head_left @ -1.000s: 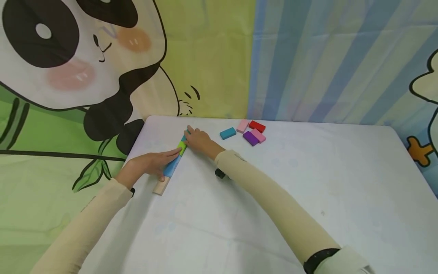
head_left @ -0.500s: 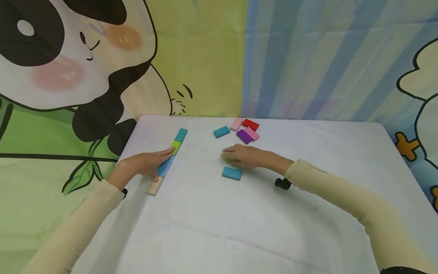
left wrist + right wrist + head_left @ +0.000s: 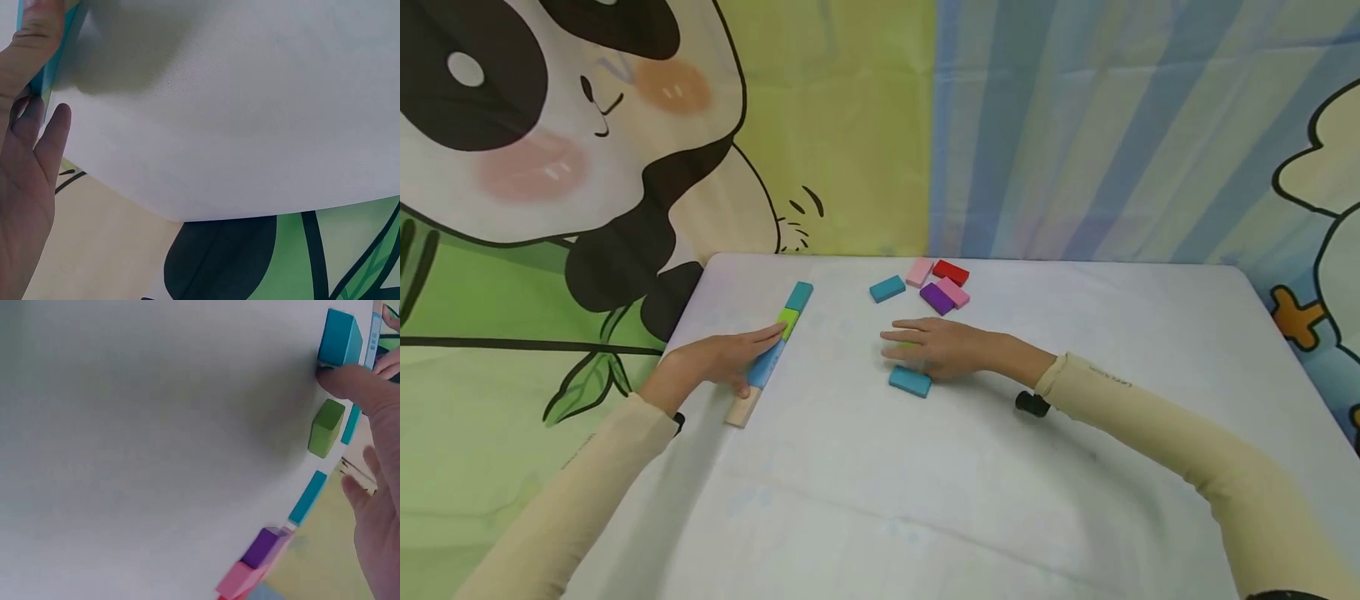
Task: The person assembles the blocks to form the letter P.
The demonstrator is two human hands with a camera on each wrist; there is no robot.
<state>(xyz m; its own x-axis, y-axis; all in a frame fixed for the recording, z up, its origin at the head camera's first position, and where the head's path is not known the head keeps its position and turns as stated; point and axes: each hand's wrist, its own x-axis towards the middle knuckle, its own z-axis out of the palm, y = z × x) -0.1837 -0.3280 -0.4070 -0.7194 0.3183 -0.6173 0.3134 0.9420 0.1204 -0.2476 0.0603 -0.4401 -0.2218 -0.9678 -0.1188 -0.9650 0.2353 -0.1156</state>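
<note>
Along the table's left side lies a straight row of flat blocks: a plain wood block (image 3: 741,410), a light blue block (image 3: 765,367), a lime green block (image 3: 789,317) and a teal block (image 3: 800,296) at the far end. My left hand (image 3: 718,360) rests against this row, fingers straight, fingertips at the lime block and thumb near the wood one. Near mid-table, my right hand (image 3: 951,348) hovers with spread fingers over a loose green block (image 3: 326,428), partly hidden from above. Its thumb tip is right at the end of a loose teal block (image 3: 910,382).
Further back lies a loose group: a teal block (image 3: 887,289), two pink blocks (image 3: 920,272), a red block (image 3: 951,272) and a purple block (image 3: 936,299). Behind the white table (image 3: 1000,483) hangs a printed cloth (image 3: 850,125) with a panda.
My right hand has left the row's far end and moved right to the loose green and teal blocks, its fingers now spreading. The left hand stays on the row.
</note>
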